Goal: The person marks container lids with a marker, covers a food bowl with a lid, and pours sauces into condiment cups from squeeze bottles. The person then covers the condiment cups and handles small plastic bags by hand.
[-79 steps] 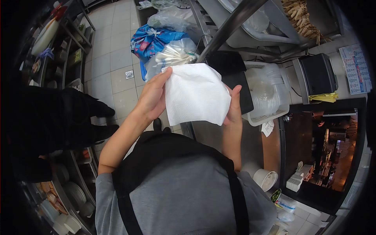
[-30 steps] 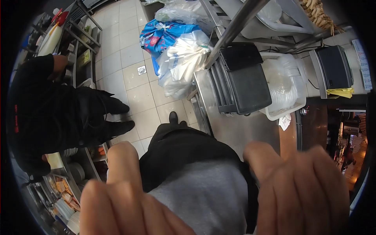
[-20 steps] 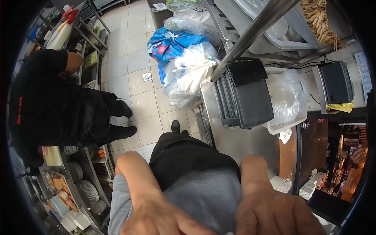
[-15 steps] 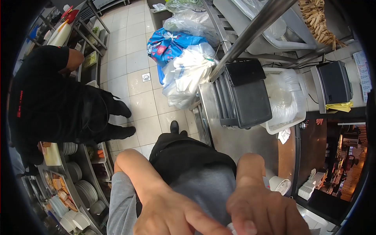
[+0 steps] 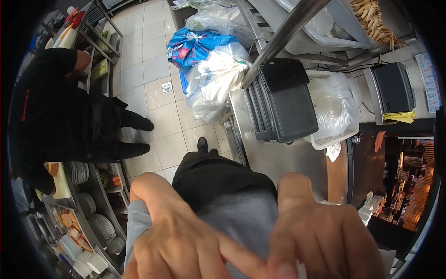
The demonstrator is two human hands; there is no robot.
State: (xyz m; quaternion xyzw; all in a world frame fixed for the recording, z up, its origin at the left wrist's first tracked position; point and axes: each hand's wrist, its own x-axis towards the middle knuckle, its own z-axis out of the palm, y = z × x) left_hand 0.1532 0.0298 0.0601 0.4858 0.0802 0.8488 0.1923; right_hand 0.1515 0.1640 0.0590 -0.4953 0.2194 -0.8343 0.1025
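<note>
Both my hands are raised close to the camera at the bottom of the view, backs turned up. My left hand [image 5: 179,249] has its thumb stretched across to the right thumb, and its fingertips are cut off by the lower edge. My right hand [image 5: 325,242] is curled, its thumb pressed in against the fingers. A thin white piece [image 5: 301,270], perhaps paper, shows beside the right thumb. Another white edge [image 5: 387,261] appears past the right hand; whether it belongs to the same piece I cannot tell. Below them is my black apron [image 5: 223,179].
A co-worker in black [image 5: 60,102] stands at the left counter, above shelves with stacked plates [image 5: 101,229]. On the right, a steel counter [image 5: 283,162] carries a black case [image 5: 290,107] and a basket of clear plastic lids [image 5: 332,111]. Filled bags [image 5: 216,79] are beside the tiled aisle.
My hands have risen slightly and spread wider in view, staying together at the thumbs. The surroundings have shifted a little up and left. The co-worker's lower hand has moved slightly.
</note>
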